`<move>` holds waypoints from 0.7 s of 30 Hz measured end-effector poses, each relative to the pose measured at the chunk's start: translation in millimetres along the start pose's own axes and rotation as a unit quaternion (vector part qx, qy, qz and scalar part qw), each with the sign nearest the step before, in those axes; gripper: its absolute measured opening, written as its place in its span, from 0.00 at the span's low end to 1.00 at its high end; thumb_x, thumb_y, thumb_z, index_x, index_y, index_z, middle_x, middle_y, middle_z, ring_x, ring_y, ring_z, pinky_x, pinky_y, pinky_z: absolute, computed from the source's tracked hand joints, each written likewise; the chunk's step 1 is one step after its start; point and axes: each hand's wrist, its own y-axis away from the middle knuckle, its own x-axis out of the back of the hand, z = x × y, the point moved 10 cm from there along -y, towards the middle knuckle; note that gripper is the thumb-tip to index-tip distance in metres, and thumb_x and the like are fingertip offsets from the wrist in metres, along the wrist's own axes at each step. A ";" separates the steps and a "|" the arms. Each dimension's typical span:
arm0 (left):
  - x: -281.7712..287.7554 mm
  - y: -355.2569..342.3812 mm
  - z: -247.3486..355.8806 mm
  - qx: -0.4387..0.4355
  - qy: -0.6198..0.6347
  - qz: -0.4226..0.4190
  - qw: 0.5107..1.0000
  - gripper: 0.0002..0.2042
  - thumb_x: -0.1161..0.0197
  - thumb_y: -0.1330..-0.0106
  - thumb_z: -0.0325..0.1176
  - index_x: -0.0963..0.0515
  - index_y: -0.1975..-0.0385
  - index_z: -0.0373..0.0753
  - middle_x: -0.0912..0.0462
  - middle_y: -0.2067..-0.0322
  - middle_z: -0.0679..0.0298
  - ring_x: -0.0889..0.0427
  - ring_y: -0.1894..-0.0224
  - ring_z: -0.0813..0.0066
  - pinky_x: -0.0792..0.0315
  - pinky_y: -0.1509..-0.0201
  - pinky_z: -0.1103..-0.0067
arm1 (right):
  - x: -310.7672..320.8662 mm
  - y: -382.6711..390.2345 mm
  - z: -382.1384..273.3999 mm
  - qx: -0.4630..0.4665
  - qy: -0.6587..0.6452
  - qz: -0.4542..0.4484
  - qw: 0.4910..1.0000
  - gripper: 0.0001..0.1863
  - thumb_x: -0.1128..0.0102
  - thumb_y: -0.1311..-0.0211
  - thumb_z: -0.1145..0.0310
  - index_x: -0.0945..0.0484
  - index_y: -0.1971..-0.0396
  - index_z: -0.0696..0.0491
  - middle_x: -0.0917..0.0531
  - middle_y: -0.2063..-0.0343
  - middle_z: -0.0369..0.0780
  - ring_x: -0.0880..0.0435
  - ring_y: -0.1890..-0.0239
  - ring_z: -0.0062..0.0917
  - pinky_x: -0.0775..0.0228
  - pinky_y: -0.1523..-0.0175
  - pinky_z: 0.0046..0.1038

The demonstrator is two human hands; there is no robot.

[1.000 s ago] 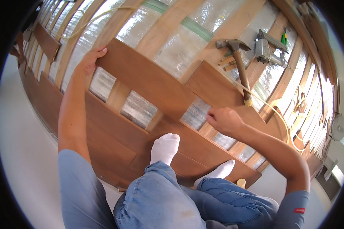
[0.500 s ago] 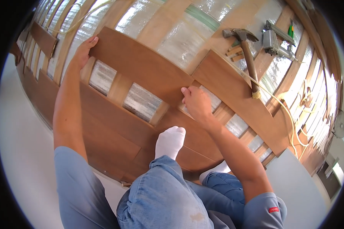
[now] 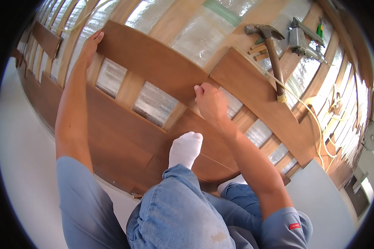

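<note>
A brown wooden floorboard (image 3: 149, 56) lies slantwise across pale battens, with its right end close to another loose floorboard (image 3: 253, 89). My left hand (image 3: 92, 45) grips its far left end, thumb on top and the other fingers partly hidden. At the board's right end, my right hand (image 3: 211, 101) is closed at the lower corner, its thumb against the edge; the curled fingertips are hidden. Between this board and the laid brown flooring (image 3: 116, 128) nearer me, battens and silvery foil show.
A hammer (image 3: 274, 62) rests with its handle across the right floorboard, beside small wood blocks (image 3: 258, 50). Beyond are a nail gun (image 3: 301, 41), a green-handled tool (image 3: 320, 29) and a pale hose (image 3: 301, 107). My white-socked foot (image 3: 185, 149) stands on the flooring.
The whole view has shifted slightly, so the boards and tools sit higher in it. Both hands remain at the ends of the same floorboard.
</note>
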 end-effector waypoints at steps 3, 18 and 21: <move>-10.6 2.5 5.2 -0.013 -0.025 0.005 1.000 0.29 0.38 0.24 0.53 0.27 0.28 0.46 0.25 0.30 0.58 0.33 0.25 0.65 0.45 0.22 0.70 | 1.9 0.5 6.7 -0.015 -0.006 0.002 1.000 0.16 0.43 0.25 0.56 0.19 0.65 0.55 0.12 0.69 0.51 0.14 0.65 0.52 0.22 0.58 0.51; -5.1 11.5 4.6 -0.085 -0.102 0.078 0.988 0.22 0.38 0.23 0.48 0.20 0.33 0.48 0.21 0.43 0.56 0.23 0.37 0.62 0.33 0.31 0.71 | 1.9 9.2 6.1 -0.018 -0.037 0.011 0.999 0.16 0.42 0.26 0.58 0.17 0.65 0.55 0.13 0.71 0.53 0.14 0.66 0.53 0.23 0.59 0.50; -17.3 13.4 15.1 -0.109 -0.103 0.084 0.985 0.22 0.37 0.23 0.48 0.20 0.33 0.49 0.21 0.45 0.56 0.22 0.38 0.62 0.32 0.32 0.71 | 6.1 8.8 9.6 -0.024 -0.046 0.021 0.998 0.16 0.42 0.26 0.58 0.17 0.65 0.56 0.13 0.71 0.53 0.14 0.66 0.53 0.23 0.59 0.50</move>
